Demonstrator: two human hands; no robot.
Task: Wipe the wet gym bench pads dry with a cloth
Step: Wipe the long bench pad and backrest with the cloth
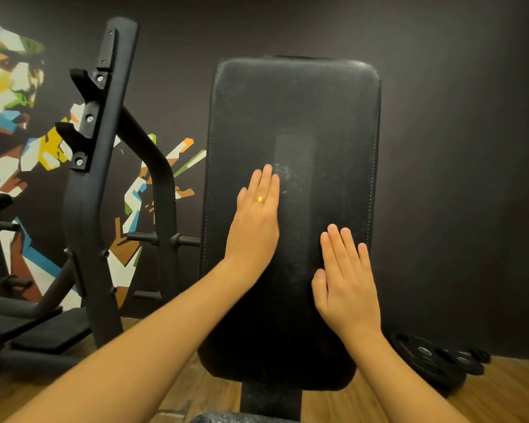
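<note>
Bench pad (293, 117) stood upright at centre, cushioned and likely slick when wet; your left hand (254, 221) and right hand (347, 285) rested flat on its face, fingers (268, 181) straight, no cloth held.

Left hand (254, 221), right hand (347, 288) on pad (297, 111)

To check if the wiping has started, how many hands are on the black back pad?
2. The left hand lies flat on the left middle of the pad; the right hand lies flat lower, near its right edge. No cloth is visible.
</note>
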